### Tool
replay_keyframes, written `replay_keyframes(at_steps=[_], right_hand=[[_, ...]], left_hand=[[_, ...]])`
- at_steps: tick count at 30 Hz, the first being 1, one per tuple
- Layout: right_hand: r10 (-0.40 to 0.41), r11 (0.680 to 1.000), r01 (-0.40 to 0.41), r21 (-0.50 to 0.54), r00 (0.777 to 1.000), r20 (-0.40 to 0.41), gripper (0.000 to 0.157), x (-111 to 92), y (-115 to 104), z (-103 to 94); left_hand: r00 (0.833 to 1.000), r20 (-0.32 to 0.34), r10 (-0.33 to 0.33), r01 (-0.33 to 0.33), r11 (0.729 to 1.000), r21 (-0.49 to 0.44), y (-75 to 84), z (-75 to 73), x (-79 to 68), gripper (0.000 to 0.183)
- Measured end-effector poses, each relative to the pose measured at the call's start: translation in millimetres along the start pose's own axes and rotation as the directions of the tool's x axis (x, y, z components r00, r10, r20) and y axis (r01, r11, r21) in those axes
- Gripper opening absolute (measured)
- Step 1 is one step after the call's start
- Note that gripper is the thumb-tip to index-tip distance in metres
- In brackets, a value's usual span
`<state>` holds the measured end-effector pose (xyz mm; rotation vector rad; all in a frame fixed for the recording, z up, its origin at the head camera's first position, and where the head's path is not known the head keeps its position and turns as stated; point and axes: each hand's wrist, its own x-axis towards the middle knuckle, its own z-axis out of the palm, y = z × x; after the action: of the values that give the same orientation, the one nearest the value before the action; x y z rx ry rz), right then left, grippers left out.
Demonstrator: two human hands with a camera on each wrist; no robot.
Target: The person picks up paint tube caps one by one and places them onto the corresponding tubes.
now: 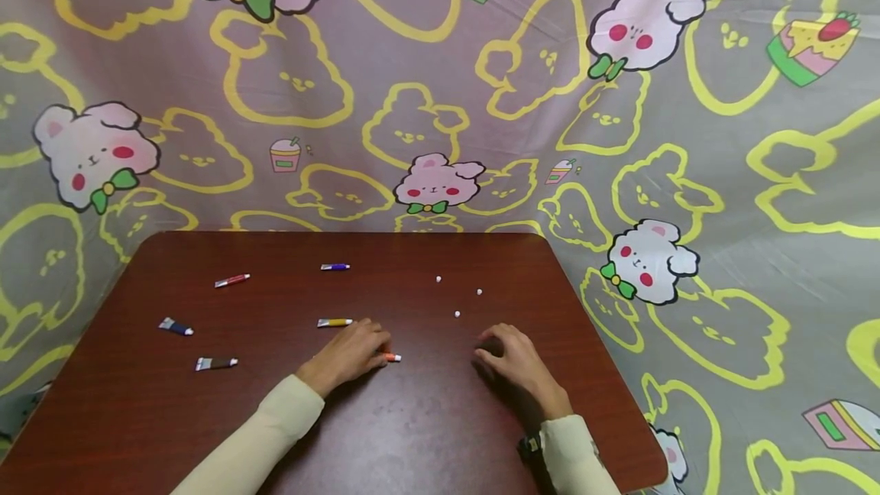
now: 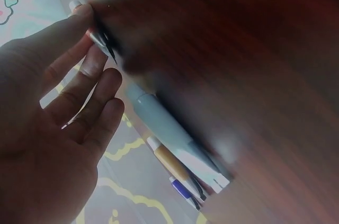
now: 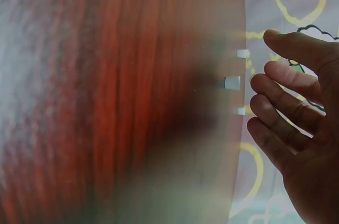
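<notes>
My left hand (image 1: 349,351) pinches an orange paint tube (image 1: 393,357) between thumb and forefinger, low over the table. Its white cap (image 2: 75,5) sticks out past the fingertips, while the hand covers most of the tube in the head view. The other left fingers are loosely bent. Just beyond them in the left wrist view lies a pale grey-green tube (image 2: 168,128), hidden by the hand in the head view. A yellow tube (image 1: 334,322) lies behind the hand. My right hand (image 1: 517,361) hovers over the table's right side, fingers relaxed, holding nothing.
Three small white pieces (image 1: 457,314) like caps lie beyond the right hand. Purple (image 1: 335,267), red (image 1: 232,280), dark blue (image 1: 176,326) and brown (image 1: 216,363) tubes lie across the left half of the brown table (image 1: 426,434). A patterned curtain (image 1: 522,37) hangs behind and beside it.
</notes>
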<state>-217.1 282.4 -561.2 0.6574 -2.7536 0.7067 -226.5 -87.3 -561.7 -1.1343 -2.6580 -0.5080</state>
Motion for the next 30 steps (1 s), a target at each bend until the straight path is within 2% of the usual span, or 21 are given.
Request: replay_keyframes(at_steps=[11, 19, 25, 30], right_hand=[[0.07, 0.997, -0.07, 0.013, 0.997, 0.033, 0.026, -3.6, 3.1, -4.0], [0.096, 0.995, -0.097, 0.011, 0.994, 0.046, 0.027, -10.5, 9.5, -5.0], [0.114, 0.993, -0.115, 0.011, 0.991, 0.063, 0.024, -14.0, 13.8, -6.1], [0.121, 0.993, -0.12, -0.018, 0.99, 0.079, 0.023, -11.6, 16.2, -7.5]], left_hand=[[0.992, 0.06, -0.109, 0.11, 0.994, -0.017, -2.5, -12.2, -11.1, 0.023], [0.991, 0.019, -0.135, 0.135, 0.991, 0.015, -9.2, -24.3, -26.3, 0.026], [0.993, -0.02, -0.119, 0.12, 0.991, 0.064, -20.5, -33.7, -38.6, 0.027], [0.982, -0.009, -0.188, 0.188, 0.981, 0.042, -29.8, -46.7, -52.5, 0.027]])
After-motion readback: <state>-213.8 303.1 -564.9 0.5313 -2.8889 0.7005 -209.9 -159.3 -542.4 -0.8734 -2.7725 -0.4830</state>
